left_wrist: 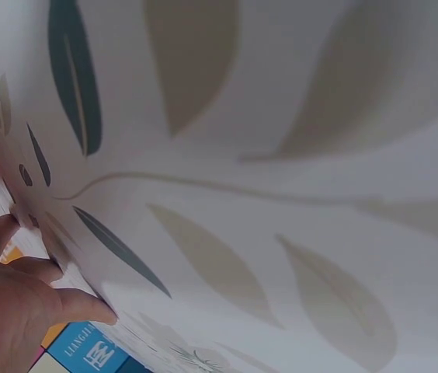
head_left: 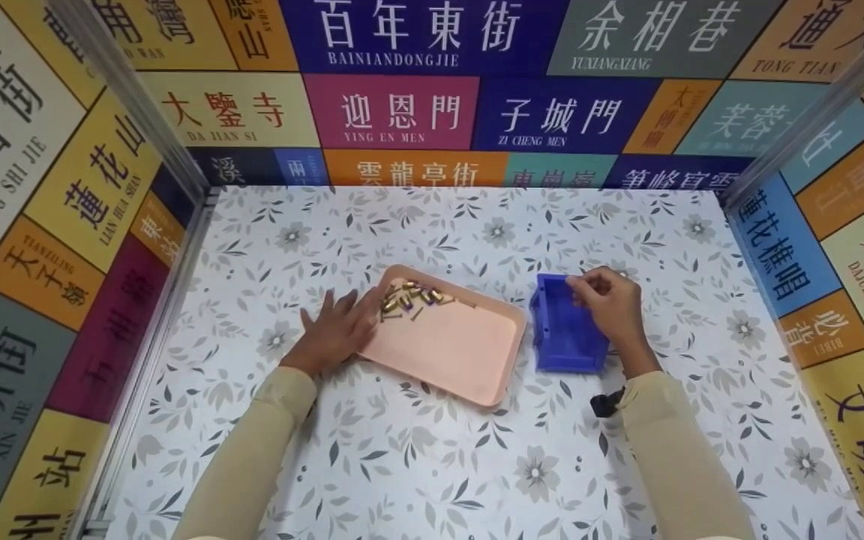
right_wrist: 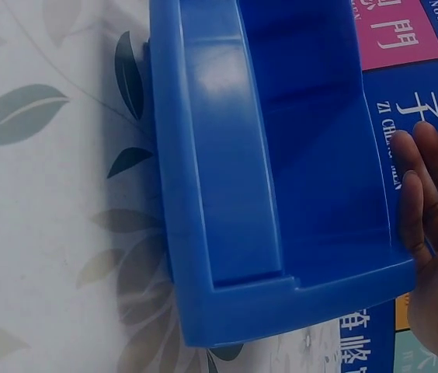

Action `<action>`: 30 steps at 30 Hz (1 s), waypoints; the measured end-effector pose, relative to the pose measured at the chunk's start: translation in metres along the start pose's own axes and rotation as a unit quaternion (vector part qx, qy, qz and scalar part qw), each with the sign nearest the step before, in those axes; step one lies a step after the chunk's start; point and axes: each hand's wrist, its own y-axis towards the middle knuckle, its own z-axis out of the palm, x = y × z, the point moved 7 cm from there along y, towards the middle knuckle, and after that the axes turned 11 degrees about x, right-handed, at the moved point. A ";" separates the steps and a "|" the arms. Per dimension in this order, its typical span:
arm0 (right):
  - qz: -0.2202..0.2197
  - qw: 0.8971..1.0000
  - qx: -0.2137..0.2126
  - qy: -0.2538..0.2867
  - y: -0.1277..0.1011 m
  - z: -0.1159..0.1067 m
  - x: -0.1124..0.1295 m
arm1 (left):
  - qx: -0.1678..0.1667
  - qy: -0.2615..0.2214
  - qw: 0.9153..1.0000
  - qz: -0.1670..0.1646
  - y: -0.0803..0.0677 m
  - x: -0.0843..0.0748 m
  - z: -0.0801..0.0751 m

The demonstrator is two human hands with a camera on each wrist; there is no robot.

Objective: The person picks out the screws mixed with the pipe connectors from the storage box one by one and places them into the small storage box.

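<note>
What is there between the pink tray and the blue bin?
Only a narrow strip of bare flowered table lies between the pink tray and the blue bin, seen in the head view.

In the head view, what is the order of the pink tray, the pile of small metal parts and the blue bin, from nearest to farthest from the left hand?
1. Pink tray: the left hand rests on its left edge.
2. Small metal parts: in the tray's far-left corner, just beyond the fingertips.
3. Blue bin: right of the tray, at the right hand.
</note>
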 end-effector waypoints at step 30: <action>-0.047 0.996 0.017 0.073 -0.003 0.012 0.043 | 0.006 0.008 1.000 -0.001 0.003 0.000 0.001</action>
